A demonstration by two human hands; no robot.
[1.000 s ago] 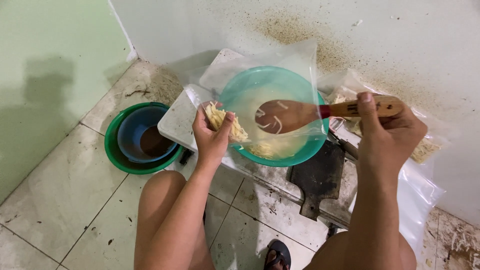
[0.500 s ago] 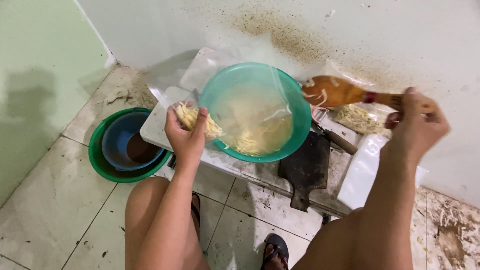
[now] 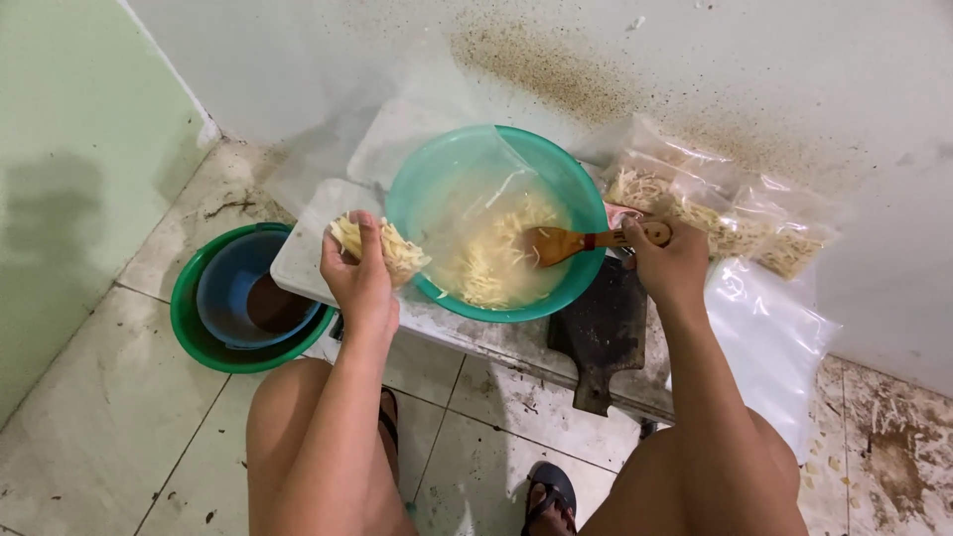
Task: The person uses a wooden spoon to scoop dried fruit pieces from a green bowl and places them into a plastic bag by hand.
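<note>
At the frame's centre, the right hand is closed around the handle of a wooden spoon. The spoon lies nearly level, its bowl pointing left into the teal bowl of pale shreds. The left hand grips a clump of shreds just outside the bowl's left rim. Clear bags of shreds lie at upper right, an empty clear bag below them.

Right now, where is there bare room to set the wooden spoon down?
Free: the dark cutting board just below the right hand, and the floor tiles left of the green tub. Crowded: the teal bowl fills the low white table, the left hand holds shreds at its rim, and filled bags line the wall.
</note>
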